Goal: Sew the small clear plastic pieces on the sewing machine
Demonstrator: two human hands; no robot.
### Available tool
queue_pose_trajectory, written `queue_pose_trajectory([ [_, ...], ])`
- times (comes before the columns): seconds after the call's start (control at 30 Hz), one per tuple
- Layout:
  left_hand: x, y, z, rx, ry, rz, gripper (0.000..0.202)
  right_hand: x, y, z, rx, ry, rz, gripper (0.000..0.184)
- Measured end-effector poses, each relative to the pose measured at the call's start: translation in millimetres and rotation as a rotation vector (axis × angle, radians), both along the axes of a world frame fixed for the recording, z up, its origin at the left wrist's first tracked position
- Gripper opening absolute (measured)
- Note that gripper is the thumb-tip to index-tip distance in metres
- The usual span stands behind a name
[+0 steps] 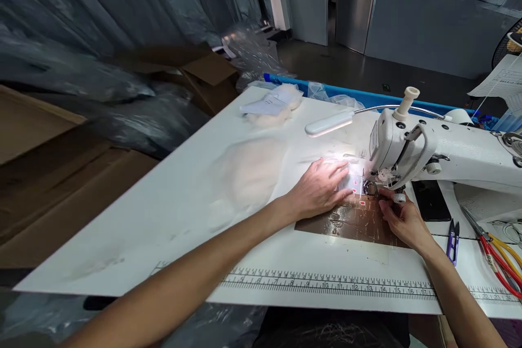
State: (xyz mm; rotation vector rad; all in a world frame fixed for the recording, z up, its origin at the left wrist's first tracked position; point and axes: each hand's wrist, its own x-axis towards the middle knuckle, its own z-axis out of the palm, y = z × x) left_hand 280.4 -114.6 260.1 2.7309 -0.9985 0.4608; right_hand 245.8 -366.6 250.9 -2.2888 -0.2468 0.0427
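A white sewing machine (452, 144) stands at the right of the table, its lamp lighting the needle area. My left hand (320, 187) lies flat, fingers stretched out, on a pale piece of fabric (354, 184) with small red marks, just left of the presser foot (370, 189). My right hand (403, 220) is close on the right of the presser foot. Its fingers are bent together, and whatever they hold is hidden. Beneath both hands spreads a shiny brown sheet (350, 223) on the table.
Purple thread snips (452, 242), red- and yellow-handled scissors (495, 261) and a black phone (431, 201) lie at the right. Pale pieces with a paper (269, 102) rest at the back. A printed ruler (326, 284) runs along the front edge. Cardboard boxes (61, 201) stand left.
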Motion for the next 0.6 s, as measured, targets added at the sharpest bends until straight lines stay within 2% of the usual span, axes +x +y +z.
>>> queue_pose_trajectory([
  [0.13, 6, 9, 4.6, -0.052, -0.133, 0.088, 0.029, -3, 3, 0.9, -0.032, -0.044, 0.013, 0.036],
  [0.3, 10, 5, 2.0, 0.145, -0.061, 0.108, 0.031, -5, 5, -3.1, -0.048, -0.073, 0.038, 0.037],
  [0.43, 32, 2, -0.7, 0.260, 0.070, -0.006, 0.032, -9, 7, 0.4, -0.153, -0.095, 0.109, 0.032],
  [0.53, 60, 2, 2.7, 0.157, 0.193, -0.125, 0.029, -14, 9, 1.0, -0.236, -0.178, 0.150, 0.030],
  [0.6, 79, 0, 5.8, 0.062, 0.234, -0.148, 0.028, -19, 11, -1.5, -0.267, -0.254, 0.167, 0.029],
])
